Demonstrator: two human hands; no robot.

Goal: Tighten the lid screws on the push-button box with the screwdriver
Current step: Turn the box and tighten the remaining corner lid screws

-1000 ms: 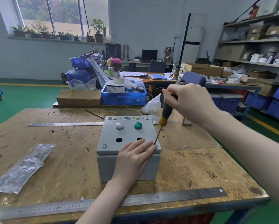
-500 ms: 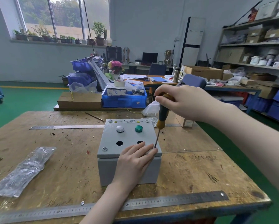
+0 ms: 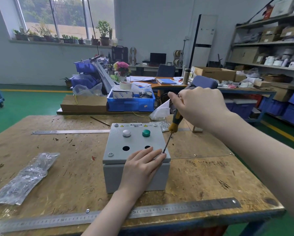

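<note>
A grey push-button box (image 3: 114,142) stands on the wooden workbench (image 3: 202,178), with a white button, a green button and two empty holes in its lid. My left hand (image 3: 141,166) lies flat on the lid's near right corner, fingers straight, fingertips beside the screw there. My right hand (image 3: 199,106) grips the yellow-and-black handle of a screwdriver (image 3: 172,129). Its tip sits on the near right lid screw (image 3: 163,152). Another screw (image 3: 110,154) shows at the near left corner, and two more sit at the far corners.
A long steel ruler (image 3: 185,209) lies along the bench's front edge and another ruler (image 3: 69,132) lies behind the box. A clear plastic bag (image 3: 25,178) rests at the left. Small bags of parts (image 3: 160,114) lie behind the box. Blue bins and cartons stand beyond.
My right hand has turned on the screwdriver handle, its wrist rotating while the tip stays on the near right screw. My left hand has stayed on the lid.
</note>
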